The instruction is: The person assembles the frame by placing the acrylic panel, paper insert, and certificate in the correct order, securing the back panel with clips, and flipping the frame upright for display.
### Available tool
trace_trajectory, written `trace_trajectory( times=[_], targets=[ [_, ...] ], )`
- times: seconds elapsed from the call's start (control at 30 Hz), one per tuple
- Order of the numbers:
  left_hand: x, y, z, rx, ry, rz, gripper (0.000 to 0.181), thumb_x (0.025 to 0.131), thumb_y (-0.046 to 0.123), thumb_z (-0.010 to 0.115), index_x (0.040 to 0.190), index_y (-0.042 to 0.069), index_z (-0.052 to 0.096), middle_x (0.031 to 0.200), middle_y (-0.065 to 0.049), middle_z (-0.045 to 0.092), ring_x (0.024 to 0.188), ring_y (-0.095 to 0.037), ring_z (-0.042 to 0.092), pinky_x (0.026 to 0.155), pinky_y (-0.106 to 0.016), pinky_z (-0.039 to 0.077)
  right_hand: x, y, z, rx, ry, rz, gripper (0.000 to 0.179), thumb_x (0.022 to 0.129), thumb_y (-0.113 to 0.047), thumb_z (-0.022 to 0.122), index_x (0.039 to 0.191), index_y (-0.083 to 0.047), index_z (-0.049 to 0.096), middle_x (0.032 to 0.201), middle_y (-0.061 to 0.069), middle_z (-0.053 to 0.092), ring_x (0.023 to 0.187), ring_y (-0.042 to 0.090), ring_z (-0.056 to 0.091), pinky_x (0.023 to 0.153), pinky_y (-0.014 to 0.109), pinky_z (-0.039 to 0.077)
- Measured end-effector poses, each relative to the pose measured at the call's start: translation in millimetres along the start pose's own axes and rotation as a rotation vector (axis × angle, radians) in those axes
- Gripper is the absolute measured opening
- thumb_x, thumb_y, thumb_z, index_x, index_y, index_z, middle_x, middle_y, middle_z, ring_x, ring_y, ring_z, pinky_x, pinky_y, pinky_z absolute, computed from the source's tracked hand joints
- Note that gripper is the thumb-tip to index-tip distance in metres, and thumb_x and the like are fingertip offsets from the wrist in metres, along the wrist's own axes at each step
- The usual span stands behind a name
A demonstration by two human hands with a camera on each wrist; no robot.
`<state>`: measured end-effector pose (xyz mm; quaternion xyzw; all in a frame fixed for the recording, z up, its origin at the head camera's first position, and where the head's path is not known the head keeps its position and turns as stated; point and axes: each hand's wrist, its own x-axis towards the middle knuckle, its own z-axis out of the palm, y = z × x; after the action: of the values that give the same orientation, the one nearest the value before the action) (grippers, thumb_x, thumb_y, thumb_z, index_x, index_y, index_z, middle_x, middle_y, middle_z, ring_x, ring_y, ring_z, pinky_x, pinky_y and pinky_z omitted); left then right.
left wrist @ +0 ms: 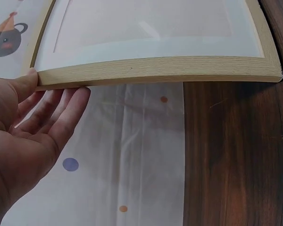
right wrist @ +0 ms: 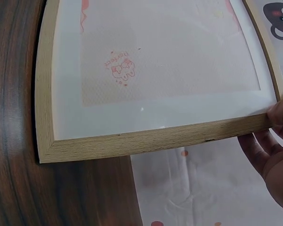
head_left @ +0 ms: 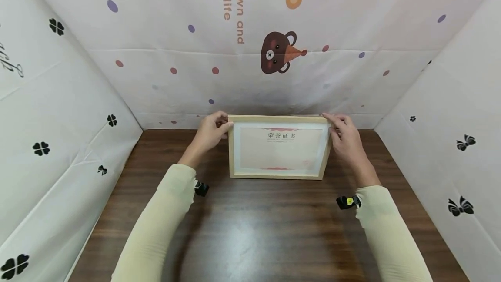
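Note:
A light wooden picture frame point(head_left: 279, 176) stands upright on its long edge at the back of the table. Behind its glass, a white mat surrounds a pale certificate point(head_left: 279, 153) with red trim and Chinese lettering. My left hand point(head_left: 211, 132) grips the frame's upper left corner, thumb on the front and fingers behind, as the left wrist view also shows point(left wrist: 26, 127). At the upper right corner my right hand point(head_left: 345, 137) pinches the frame, thumb in front; one finger lies along the top edge. The right wrist view shows a small red stamp point(right wrist: 122, 70) on the certificate.
The dark brown wooden table point(head_left: 242, 229) reaches back to a pale cloth wall point(head_left: 176, 95) printed with bears and dots, close behind the frame. White cloth walls with black clover and bow prints stand at the left point(head_left: 74, 112) and right point(head_left: 438, 112).

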<state>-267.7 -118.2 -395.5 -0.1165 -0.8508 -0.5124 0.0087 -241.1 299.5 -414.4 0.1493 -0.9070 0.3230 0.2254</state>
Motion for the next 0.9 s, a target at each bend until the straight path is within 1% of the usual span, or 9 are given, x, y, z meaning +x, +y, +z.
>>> trace_trajectory(
  times=[0.2,0.3,0.4,0.47,0.57,0.63,0.73,0.83,0.9],
  targets=[
    [2.2,0.3,-5.5,0.003,0.023,0.014,0.026,0.103,0.019,0.065,0.123,0.004,0.063,0.114,-0.017,0.067,0.102,-0.033,0.068,0.08,-0.042,0.064,0.0,-3.8,5.6,0.033,-0.014,0.048,0.051,0.105,0.004,0.048,0.151,-0.019,0.055,0.136,0.022,0.049,0.113,0.035,0.054,0.088,0.056,0.052],
    [2.4,-0.5,-7.0,-0.001,0.025,0.005,0.027,0.103,0.021,0.065,0.123,0.003,0.064,0.115,-0.017,0.068,0.102,-0.032,0.068,0.081,-0.044,0.063,1.0,-3.1,7.8,0.038,-0.023,0.067,0.052,0.106,0.003,0.048,0.152,-0.021,0.054,0.136,0.021,0.05,0.112,0.033,0.053,0.089,0.054,0.052],
    [0.5,-1.4,-8.2,-0.01,0.02,-0.004,0.03,0.103,0.025,0.066,0.124,0.004,0.064,0.115,-0.017,0.069,0.103,-0.031,0.068,0.083,-0.046,0.063,2.8,-0.7,8.4,0.037,-0.02,0.066,0.053,0.106,0.002,0.049,0.154,-0.021,0.051,0.139,0.023,0.05,0.117,0.036,0.054,0.092,0.056,0.051],
    [-2.5,-2.3,-9.6,-0.001,0.014,-0.001,0.033,0.103,0.029,0.066,0.126,0.004,0.064,0.117,-0.016,0.069,0.105,-0.032,0.068,0.085,-0.047,0.062,2.3,1.4,8.1,0.048,-0.019,0.065,0.054,0.106,0.0,0.049,0.157,-0.019,0.045,0.144,0.025,0.048,0.122,0.041,0.054,0.097,0.059,0.05],
    [-9.3,-5.4,-12.6,0.058,0.009,0.015,0.041,0.102,0.037,0.066,0.132,0.009,0.063,0.121,-0.012,0.068,0.11,-0.031,0.067,0.089,-0.048,0.06,-3.6,3.6,6.5,0.112,-0.028,0.099,0.058,0.109,-0.007,0.046,0.164,-0.018,0.031,0.153,0.026,0.042,0.133,0.046,0.05,0.105,0.062,0.045],
    [-14.8,-8.2,-15.7,0.106,0.009,0.034,0.046,0.102,0.042,0.064,0.137,0.011,0.061,0.125,-0.01,0.068,0.113,-0.031,0.066,0.093,-0.049,0.057,-9.8,4.3,6.2,0.164,-0.028,0.129,0.06,0.11,-0.012,0.044,0.166,-0.017,0.023,0.156,0.025,0.04,0.136,0.047,0.049,0.106,0.063,0.043],
    [-25.0,-12.4,-20.1,0.154,0.016,0.052,0.053,0.103,0.045,0.062,0.145,0.014,0.055,0.134,-0.011,0.065,0.119,-0.031,0.065,0.099,-0.052,0.053,-20.1,4.7,6.6,0.213,0.001,0.147,0.061,0.109,-0.013,0.045,0.165,-0.014,0.022,0.156,0.023,0.041,0.138,0.046,0.048,0.107,0.064,0.042],
    [-37.1,-17.9,-23.8,0.235,0.028,0.07,0.062,0.103,0.051,0.057,0.154,0.016,0.046,0.148,-0.013,0.056,0.133,-0.034,0.057,0.108,-0.056,0.047,-32.0,4.3,8.2,0.156,0.033,0.148,0.058,0.109,-0.014,0.047,0.162,-0.005,0.026,0.156,0.025,0.041,0.14,0.046,0.045,0.11,0.065,0.039],
    [-45.1,-22.4,-25.2,0.322,0.043,0.093,0.069,0.104,0.054,0.055,0.159,0.016,0.039,0.157,-0.014,0.047,0.143,-0.036,0.047,0.114,-0.059,0.041,-41.6,4.4,9.6,0.082,0.042,0.156,0.058,0.109,-0.017,0.048,0.161,-0.002,0.028,0.158,0.027,0.038,0.144,0.047,0.039,0.113,0.066,0.035]
  ],
)
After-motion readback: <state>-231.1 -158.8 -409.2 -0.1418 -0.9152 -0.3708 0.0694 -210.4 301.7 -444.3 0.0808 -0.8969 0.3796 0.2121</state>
